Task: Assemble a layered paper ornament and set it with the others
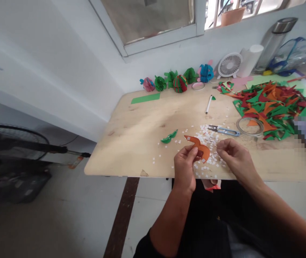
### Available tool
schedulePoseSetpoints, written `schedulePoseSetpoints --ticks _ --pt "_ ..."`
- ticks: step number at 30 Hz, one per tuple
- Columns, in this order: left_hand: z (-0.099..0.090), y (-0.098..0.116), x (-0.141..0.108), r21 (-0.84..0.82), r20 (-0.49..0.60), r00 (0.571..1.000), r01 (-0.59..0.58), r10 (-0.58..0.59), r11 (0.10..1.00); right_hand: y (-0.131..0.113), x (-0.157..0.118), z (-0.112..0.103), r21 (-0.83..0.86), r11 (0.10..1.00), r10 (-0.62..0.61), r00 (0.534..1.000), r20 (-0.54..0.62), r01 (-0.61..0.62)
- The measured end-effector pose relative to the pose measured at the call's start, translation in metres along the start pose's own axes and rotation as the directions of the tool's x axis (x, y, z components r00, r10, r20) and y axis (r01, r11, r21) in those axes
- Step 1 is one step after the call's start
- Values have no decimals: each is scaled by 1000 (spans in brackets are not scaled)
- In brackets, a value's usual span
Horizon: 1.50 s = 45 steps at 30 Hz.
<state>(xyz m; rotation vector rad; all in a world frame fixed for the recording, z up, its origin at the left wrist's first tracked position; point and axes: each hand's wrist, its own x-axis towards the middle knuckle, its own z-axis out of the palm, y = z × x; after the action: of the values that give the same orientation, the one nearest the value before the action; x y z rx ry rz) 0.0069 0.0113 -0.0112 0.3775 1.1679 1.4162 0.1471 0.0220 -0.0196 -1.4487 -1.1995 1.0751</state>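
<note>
My left hand point(186, 163) pinches an orange paper cutout point(202, 147) with a curved outline, held just above the near edge of the table. Small white squares show on the cutout near its ends. To its right, my right hand point(233, 156) is closed with thumb and forefinger together; whatever may be between them is too small to make out. Many tiny white squares point(208, 138) lie scattered around and under the hands. Blue-handled thread snips point(224, 130) rest just beyond my right hand. Left of the cutout lies a green paper leaf shape point(169, 137).
A heap of red, green and orange paper scraps point(273, 104) covers the right side, with a tape roll point(249, 126) by it. A white pen point(208, 104) and a green strip point(145, 98) lie farther back. Folded paper figures point(180, 84) and a small fan point(230, 65) line the wall.
</note>
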Motion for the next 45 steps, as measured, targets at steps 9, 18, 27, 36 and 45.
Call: schedulePoseSetpoints --ticks 9,18,27,36,45 --pt "-2 0 -2 109 90 993 -81 71 991 0 7 -2 -183 978 -97 995 9 97" --pt "2 0 -6 175 186 982 -52 18 983 -21 5 3 194 979 13 966 257 -64" --pt "0 13 2 178 181 980 -112 79 978 -16 3 6 126 987 59 961 270 -96" --pt "6 12 5 208 189 974 -165 126 964 -25 2 8 85 996 -14 936 352 -17" --pt "-8 11 -7 634 435 561 -746 704 203 -25 2 11 -116 985 -106 974 199 131"
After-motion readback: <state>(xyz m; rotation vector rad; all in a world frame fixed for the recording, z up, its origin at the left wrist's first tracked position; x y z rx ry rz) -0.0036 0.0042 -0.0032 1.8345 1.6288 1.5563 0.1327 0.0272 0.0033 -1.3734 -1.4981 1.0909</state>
